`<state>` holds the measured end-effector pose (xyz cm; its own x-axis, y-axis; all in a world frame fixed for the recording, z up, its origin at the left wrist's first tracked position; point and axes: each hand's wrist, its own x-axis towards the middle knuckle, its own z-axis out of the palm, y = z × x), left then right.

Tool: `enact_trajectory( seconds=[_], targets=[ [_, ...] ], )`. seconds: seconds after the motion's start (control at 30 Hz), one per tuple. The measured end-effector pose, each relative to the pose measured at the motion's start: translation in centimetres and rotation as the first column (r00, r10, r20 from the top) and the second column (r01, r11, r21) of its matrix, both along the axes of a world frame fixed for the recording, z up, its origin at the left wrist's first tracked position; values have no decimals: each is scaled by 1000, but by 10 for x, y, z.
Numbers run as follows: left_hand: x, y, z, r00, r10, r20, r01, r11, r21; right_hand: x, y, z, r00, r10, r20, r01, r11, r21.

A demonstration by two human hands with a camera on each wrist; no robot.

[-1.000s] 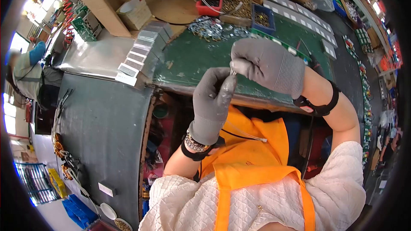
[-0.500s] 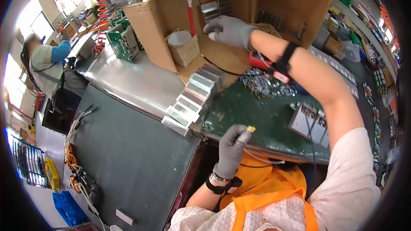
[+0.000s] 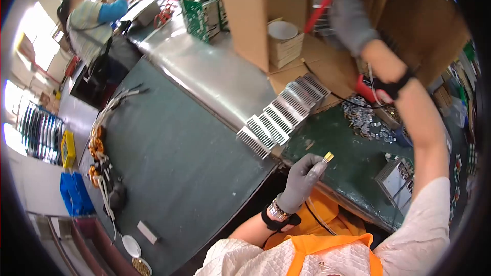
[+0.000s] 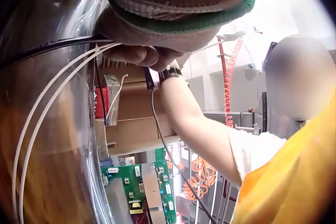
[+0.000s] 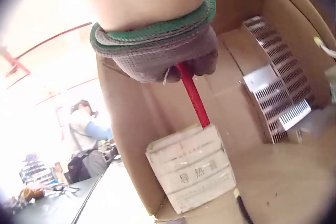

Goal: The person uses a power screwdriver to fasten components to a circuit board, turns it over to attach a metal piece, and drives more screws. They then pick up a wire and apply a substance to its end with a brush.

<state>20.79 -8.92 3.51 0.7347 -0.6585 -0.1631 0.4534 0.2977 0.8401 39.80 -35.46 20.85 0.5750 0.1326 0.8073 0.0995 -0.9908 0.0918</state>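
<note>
My gloved right hand, up by the cardboard box, grips a red-handled brush. In the right wrist view the red handle slants out below the glove, its lower end over a small white carton with printed characters. A white tub sits in that carton. Over the near edge of the green bench, my gloved left hand pinches a small brass-coloured piece between thumb and finger. The left wrist view shows the glove from behind, hiding the piece.
Slotted metal plates lie overlapped in a row left of the green bench. Shiny small metal parts are piled behind. A metal-cased device lies at right. Green circuit boards stand beyond the cardboard box; another person works far left.
My right hand left the left hand, reached up to the box and took hold of the brush. The left hand keeps a small piece, now showing brass-coloured. The head view has swung left.
</note>
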Motion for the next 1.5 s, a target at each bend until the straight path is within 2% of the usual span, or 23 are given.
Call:
enact_trajectory(
  seconds=[0.03, 0.07, 0.1, 0.13, 0.17, 0.2, 0.23, 0.3, 0.33, 0.4, 0.43, 0.47, 0.53, 0.57, 0.67, 0.8, 0.93, 1.0, 1.03, 1.07, 1.13, 1.5],
  targets=[
    [2, 0, 2, 1000, 9, 17, -9, 1000, -10, -18, 0, 11, 991, 39, 128, -29, 996, -78],
    [4, -2, 5, 1000, 8, 28, -7, 1000, -20, -49, 2, 21, 953, 222, -207, -91, 860, 502],
    [6, -1, 12, 999, 11, 42, -10, 1000, -22, -63, -7, 20, 930, 352, -107, -291, 882, 371],
    [8, 1, 21, 999, -2, 47, 3, 1000, -25, -85, -8, 28, 934, 330, -141, -255, 886, 387],
    [7, 0, 28, 997, 13, 72, -13, 1000, 6, -111, -9, 43, 636, 667, -389, -175, 615, 769],
    [6, -1, 35, 996, 31, 84, -32, 999, 4, -138, -9, 51, 221, 924, -314, 145, 287, 947],
    [4, -2, 40, 998, 24, 60, -24, 1000, -6, -164, 4, 50, 249, 911, -330, 180, 291, 940],
    [0, -6, 46, 999, 24, 41, -23, 1000, -21, -204, 46, 51, 551, 731, -403, 200, 353, 914],
    [-3, -8, 49, 999, 31, 42, -30, 999, -21, -216, 52, 50, 566, 712, -416, 219, 356, 908],
    [-8, -10, 55, 999, 20, 43, -18, 999, -39, -234, 60, 48, 658, 630, -411, 235, 347, 908],
    [-10, -11, 56, 999, 9, 51, -8, 999, -34, -240, 66, 50, 692, 614, -379, 230, 310, 922],
    [-12, -12, 57, 998, 0, 60, 1, 1000, -29, -246, 68, 52, 703, 603, -378, 233, 307, 923],
    [-18, -14, 60, 996, -5, 90, 8, 999, -40, -255, 72, 58, 714, 480, -509, 359, 374, 855],
    [-20, -15, 62, 993, 8, 114, -2, 999, -51, -257, 73, 56, 731, 484, -480, 351, 337, 874],
    [-26, -15, 66, 990, 7, 143, 0, 999, -50, -264, 77, 61, 713, 480, -511, 395, 328, 858],
    [-32, -14, 72, 985, 10, 174, 0, 998, -59, -270, 77, 55, 747, 457, -482, 336, 366, 868],
    [-37, -15, 77, 979, -3, 204, 10, 999, -32, -279, 72, 67, 744, 444, -499, 357, 367, 859],
    [-38, -16, 79, 976, -22, 215, 26, 1000, -15, -284, 75, 69, 715, 516, -471, 332, 342, 879],
    [-40, -15, 79, 976, -25, 215, 37, 998, -50, -285, 77, 64, 734, 499, -461, 283, 393, 875],
    [-40, -15, 79, 976, -28, 215, 48, 995, -86, -287, 75, 65, 740, 493, -458, 282, 391, 876],
    [-42, -15, 83, 975, -27, 220, 48, 995, -91, -290, 70, 68, 786, 431, -443, 327, 319, 890],
    [-47, -16, 89, 970, -24, 241, 57, 989, -133, -300, 64, 74, 792, 435, -429, 326, 294, 899]
  ],
)
